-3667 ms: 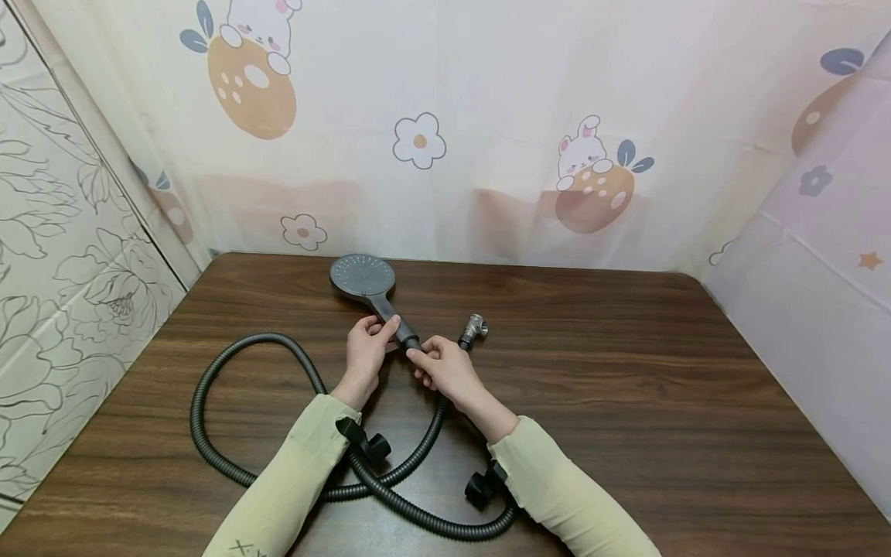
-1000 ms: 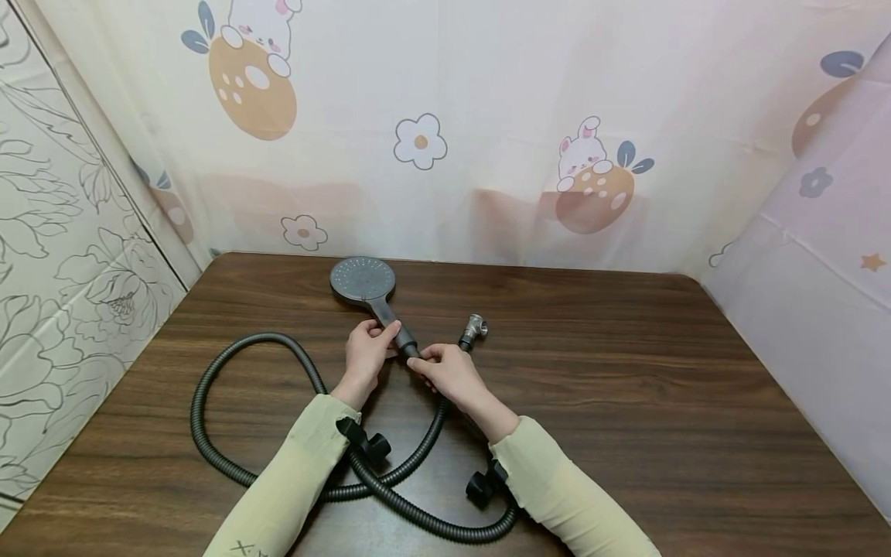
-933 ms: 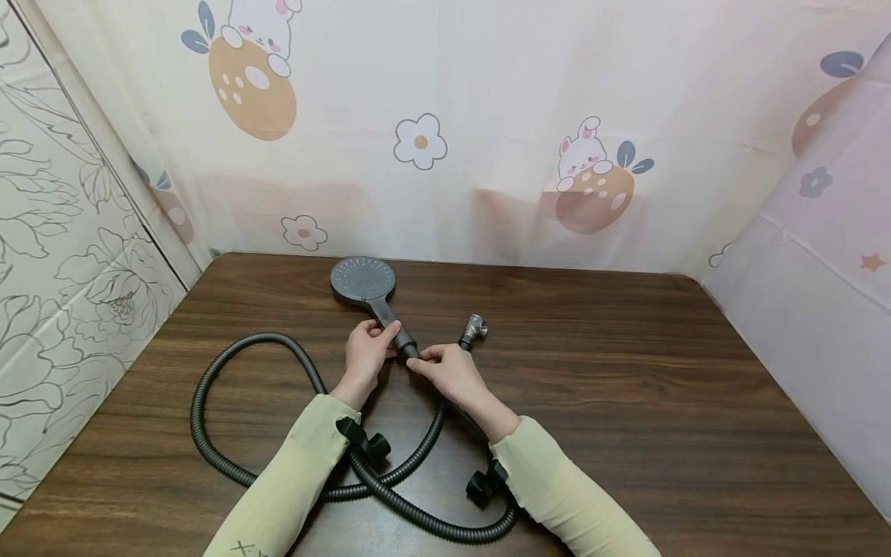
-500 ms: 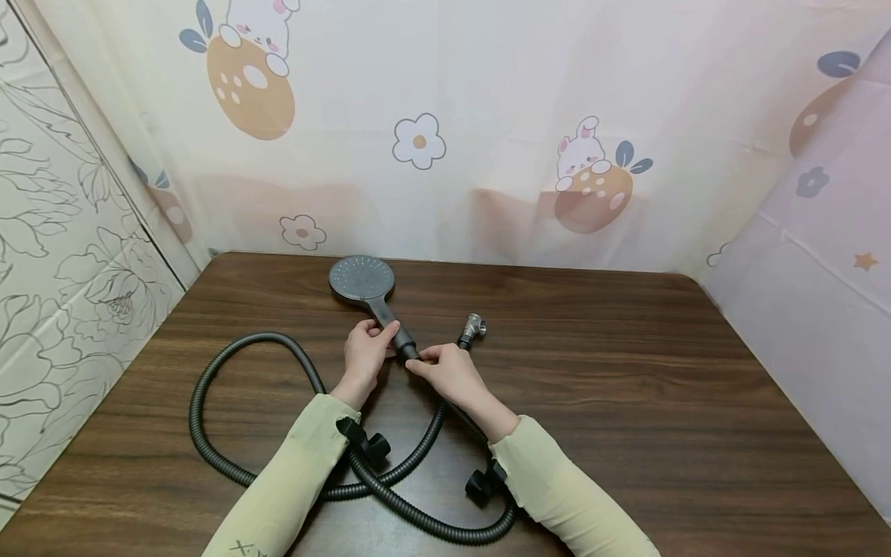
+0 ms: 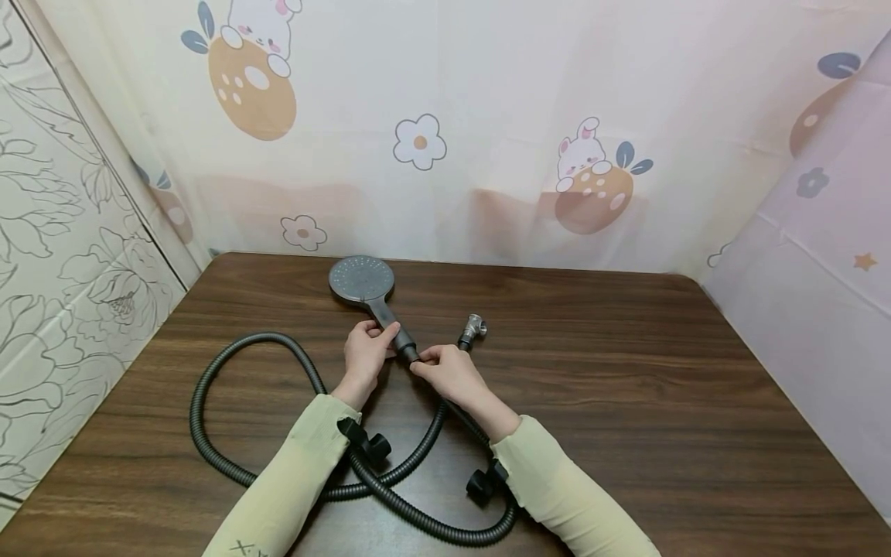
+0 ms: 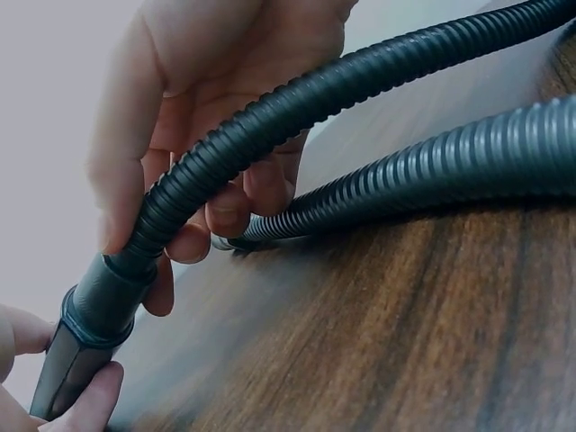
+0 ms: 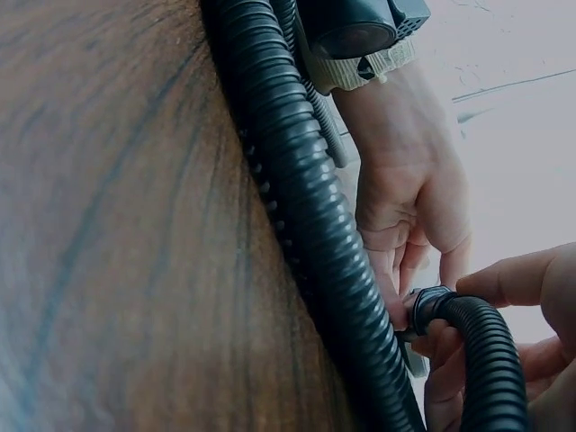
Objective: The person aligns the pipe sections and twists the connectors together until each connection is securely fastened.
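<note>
A dark grey shower head (image 5: 362, 278) lies face up near the table's back edge, its handle slanting towards me. My left hand (image 5: 363, 362) pinches the lower handle between thumb and fingers. At the handle's base, my right hand (image 5: 452, 377) grips the end of a black ribbed shower hose (image 5: 198, 402). In the left wrist view, the right thumb presses the hose (image 6: 225, 148) just beyond the smooth collar (image 6: 110, 292), which meets the handle. The right wrist view has both hands close together at this joint. The threads are hidden from sight.
The hose loops left and crosses itself under my forearms on the wooden table (image 5: 626, 387). Its other end carries a metal angled fitting (image 5: 475, 328), just beyond my right hand. Wrist cameras (image 5: 480, 487) hang close to the hose. A patterned curtain (image 5: 501, 139) stands behind the table.
Since the oldest frame, my right hand and the handle's base have shifted slightly towards me. The right fingers have changed their hold on the hose end. My left hand stays nearly in place.
</note>
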A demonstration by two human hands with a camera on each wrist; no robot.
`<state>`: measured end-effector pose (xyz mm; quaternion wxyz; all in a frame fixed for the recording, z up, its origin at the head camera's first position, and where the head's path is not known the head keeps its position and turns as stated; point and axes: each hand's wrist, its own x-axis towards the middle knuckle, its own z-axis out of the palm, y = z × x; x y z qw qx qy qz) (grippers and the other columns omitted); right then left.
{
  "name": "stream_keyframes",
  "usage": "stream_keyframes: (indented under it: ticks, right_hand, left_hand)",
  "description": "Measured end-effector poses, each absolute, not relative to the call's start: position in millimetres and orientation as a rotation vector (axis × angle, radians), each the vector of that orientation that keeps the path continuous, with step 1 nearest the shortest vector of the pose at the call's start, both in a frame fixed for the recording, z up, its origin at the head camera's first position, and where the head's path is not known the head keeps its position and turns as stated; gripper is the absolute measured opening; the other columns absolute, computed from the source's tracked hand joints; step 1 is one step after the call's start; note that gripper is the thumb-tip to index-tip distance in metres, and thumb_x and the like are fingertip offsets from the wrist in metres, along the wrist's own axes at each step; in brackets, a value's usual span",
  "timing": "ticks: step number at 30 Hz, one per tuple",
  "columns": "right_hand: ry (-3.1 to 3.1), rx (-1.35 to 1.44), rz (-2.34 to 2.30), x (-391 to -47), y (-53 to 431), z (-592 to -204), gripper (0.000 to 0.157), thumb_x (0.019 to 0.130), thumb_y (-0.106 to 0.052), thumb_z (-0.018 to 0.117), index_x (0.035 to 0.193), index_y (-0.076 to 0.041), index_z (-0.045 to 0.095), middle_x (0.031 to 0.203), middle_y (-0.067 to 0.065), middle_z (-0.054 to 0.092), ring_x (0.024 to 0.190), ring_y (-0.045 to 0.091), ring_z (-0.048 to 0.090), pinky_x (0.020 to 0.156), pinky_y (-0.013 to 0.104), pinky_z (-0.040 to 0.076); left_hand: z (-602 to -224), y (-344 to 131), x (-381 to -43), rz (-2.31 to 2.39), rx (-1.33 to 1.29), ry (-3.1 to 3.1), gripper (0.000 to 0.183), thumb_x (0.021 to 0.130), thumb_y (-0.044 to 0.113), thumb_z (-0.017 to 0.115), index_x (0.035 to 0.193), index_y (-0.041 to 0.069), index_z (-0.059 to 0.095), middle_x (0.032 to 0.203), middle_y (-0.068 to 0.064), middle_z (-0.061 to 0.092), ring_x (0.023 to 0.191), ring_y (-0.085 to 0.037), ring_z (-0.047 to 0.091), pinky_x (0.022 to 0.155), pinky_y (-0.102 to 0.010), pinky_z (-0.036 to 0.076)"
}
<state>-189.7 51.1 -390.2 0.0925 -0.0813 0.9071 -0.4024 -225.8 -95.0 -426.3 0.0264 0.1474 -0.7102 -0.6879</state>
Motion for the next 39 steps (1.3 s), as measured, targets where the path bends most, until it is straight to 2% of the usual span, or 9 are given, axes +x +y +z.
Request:
stream_keyframes:
  ticks: [15, 29, 35, 39]
  right_hand:
    - [2.657, -0.251, -1.223, -192.0, 54.0, -393.6, 0.022, 0.082, -0.025, 0.066, 0.094, -0.007, 0.068, 0.079, 0.000, 0.069, 0.067, 0.008, 0.059, 0.061, 0.023, 0.045]
    - [2.685, -0.254, -1.209, -191.7, 54.3, -392.3, 0.024, 0.080, -0.025, 0.068, 0.096, -0.006, 0.067, 0.075, 0.000, 0.067, 0.064, 0.008, 0.057, 0.059, 0.023, 0.043]
    - [2.721, -0.249, -1.201, -191.4, 54.8, -392.6, 0.030, 0.078, -0.025, 0.070, 0.100, -0.006, 0.062, 0.073, -0.001, 0.063, 0.063, 0.009, 0.053, 0.057, 0.023, 0.040]
    - [2.737, -0.235, -1.191, -191.5, 55.2, -393.2, 0.028, 0.077, -0.026, 0.071, 0.096, -0.007, 0.062, 0.071, -0.002, 0.062, 0.062, 0.009, 0.053, 0.057, 0.023, 0.040]
  left_hand:
    - [-425.6, -95.3, -224.1, -2.107, 0.466, -2.204, 0.053, 0.085, 0.023, 0.064, 0.126, -0.003, 0.043, 0.111, -0.018, 0.053, 0.072, -0.015, 0.060, 0.068, -0.032, 0.054]
    - [-427.1, -94.9, -224.7, -2.082, 0.449, -2.168, 0.046, 0.083, 0.020, 0.066, 0.119, -0.003, 0.047, 0.101, -0.017, 0.057, 0.063, -0.010, 0.059, 0.060, -0.029, 0.054]
    - [-428.1, -94.3, -225.1, -2.032, 0.444, -2.183, 0.050, 0.083, 0.020, 0.066, 0.124, -0.001, 0.045, 0.101, -0.016, 0.052, 0.063, -0.012, 0.059, 0.059, -0.029, 0.054]
    - [-427.6, -94.4, -224.7, -2.016, 0.443, -2.193, 0.051, 0.083, 0.019, 0.065, 0.125, -0.001, 0.044, 0.103, -0.016, 0.052, 0.066, -0.014, 0.060, 0.059, -0.030, 0.054]
